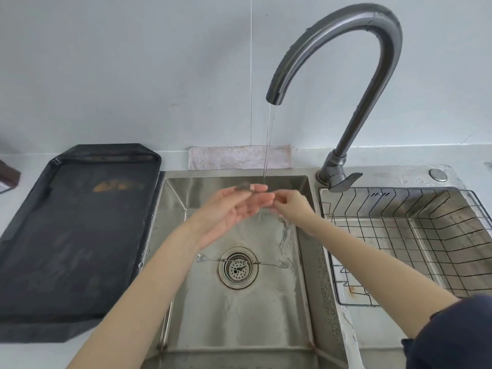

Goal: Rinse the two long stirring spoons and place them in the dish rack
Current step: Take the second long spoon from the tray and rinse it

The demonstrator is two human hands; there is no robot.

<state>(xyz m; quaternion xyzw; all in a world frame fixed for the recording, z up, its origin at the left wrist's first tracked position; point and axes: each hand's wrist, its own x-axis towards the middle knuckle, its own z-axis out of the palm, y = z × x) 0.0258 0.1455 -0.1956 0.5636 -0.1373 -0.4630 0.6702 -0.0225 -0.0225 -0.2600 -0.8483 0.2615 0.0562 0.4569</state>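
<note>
Water runs in a thin stream (267,145) from the faucet (372,49) onto my hands over the sink (300,302). My left hand (234,209) lies palm up, thumb and fingertips pinching the grey bowl end of one stirring spoon (243,186). My right hand (290,206) pinches its other end right beside the left fingertips; the thin handle is mostly hidden between them. The second stirring spoon (269,265) lies flat on the sink floor across the drain, small bowl to the left, tiny fork end to the right. The wire dish rack (399,189) sits in the right basin, with nothing in it.
A black tray (80,235) covers the counter left of the sink. A folded pale cloth (234,157) lies behind the sink against the wall. The faucet lever (346,180) stands between sink and rack. A brown object (8,174) sits at the far left edge.
</note>
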